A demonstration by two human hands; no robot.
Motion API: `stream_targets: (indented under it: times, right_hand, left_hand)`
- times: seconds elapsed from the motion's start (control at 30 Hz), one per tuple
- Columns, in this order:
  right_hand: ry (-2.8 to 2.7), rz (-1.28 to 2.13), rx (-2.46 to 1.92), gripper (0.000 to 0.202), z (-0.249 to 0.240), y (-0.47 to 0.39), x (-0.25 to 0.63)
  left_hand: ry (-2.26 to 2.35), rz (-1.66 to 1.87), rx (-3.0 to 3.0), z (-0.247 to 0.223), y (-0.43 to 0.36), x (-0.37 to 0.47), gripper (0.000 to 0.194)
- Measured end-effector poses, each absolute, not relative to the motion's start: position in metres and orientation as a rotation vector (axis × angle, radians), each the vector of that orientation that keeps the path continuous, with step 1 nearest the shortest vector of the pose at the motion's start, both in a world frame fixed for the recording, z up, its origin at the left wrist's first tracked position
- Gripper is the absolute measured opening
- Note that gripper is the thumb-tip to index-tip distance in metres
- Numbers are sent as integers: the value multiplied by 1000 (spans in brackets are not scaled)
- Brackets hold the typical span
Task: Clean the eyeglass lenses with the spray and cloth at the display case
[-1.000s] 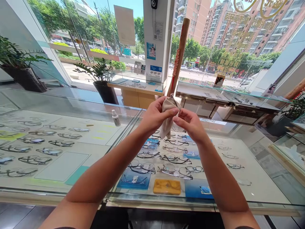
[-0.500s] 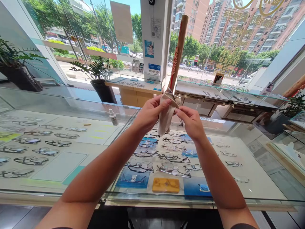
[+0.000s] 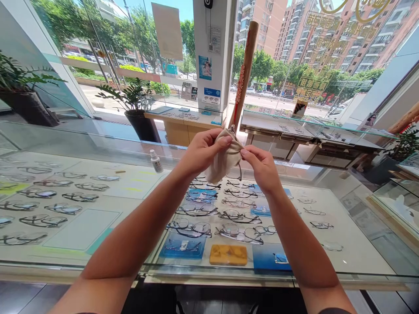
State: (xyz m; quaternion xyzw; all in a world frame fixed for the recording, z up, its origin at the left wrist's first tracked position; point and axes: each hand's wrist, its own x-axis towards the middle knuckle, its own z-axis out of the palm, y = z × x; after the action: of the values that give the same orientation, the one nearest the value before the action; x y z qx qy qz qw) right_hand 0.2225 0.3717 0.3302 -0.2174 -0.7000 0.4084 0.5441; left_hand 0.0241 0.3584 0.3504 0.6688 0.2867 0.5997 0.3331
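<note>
Above the glass display counter (image 3: 203, 275), my left hand (image 3: 204, 150) is closed on a beige cloth (image 3: 221, 163), thumb pressed on top. The cloth is folded round a pair of eyeglasses (image 3: 240, 171). Most of the eyeglasses are hidden; a thin dark part shows below the cloth and a small metallic part above it. My right hand (image 3: 260, 163) pinches the eyeglasses at the cloth's right edge, thumb against forefinger. Exactly which part of the frame it grips is covered.
Rows of eyeglasses (image 3: 240, 233) lie under the glass, with a yellow case-like block (image 3: 228, 254) near the front. A small white spray bottle (image 3: 156, 161) stands on the left. Beyond are a wooden pole (image 3: 246, 65), more counters (image 3: 193, 117) and a potted plant (image 3: 140, 124).
The cloth has shifted left and spreads wider below my left hand. The eyeglasses have turned within it, and a dark part now hangs below. My right hand has hardly moved.
</note>
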Motion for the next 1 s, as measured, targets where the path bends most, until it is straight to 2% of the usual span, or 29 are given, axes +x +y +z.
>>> stream_targets:
  times: [0.27, 0.4, 0.73, 1.0]
  right_hand:
    - [-1544, 1486, -398, 28, 324, 382, 223]
    - [-1574, 1459, -418, 24, 319, 384, 222]
    - [-1592, 1404, -430, 35, 319, 381, 219]
    - [-1655, 1422, -409, 41, 317, 374, 210]
  left_hand:
    - [680, 1614, 1535, 347, 360, 30, 38]
    - [648, 1569, 1522, 344, 361, 33, 39]
    - [713, 1534, 1682, 338, 359, 32, 34]
    - [744, 1812, 1640, 334, 359, 48, 46]
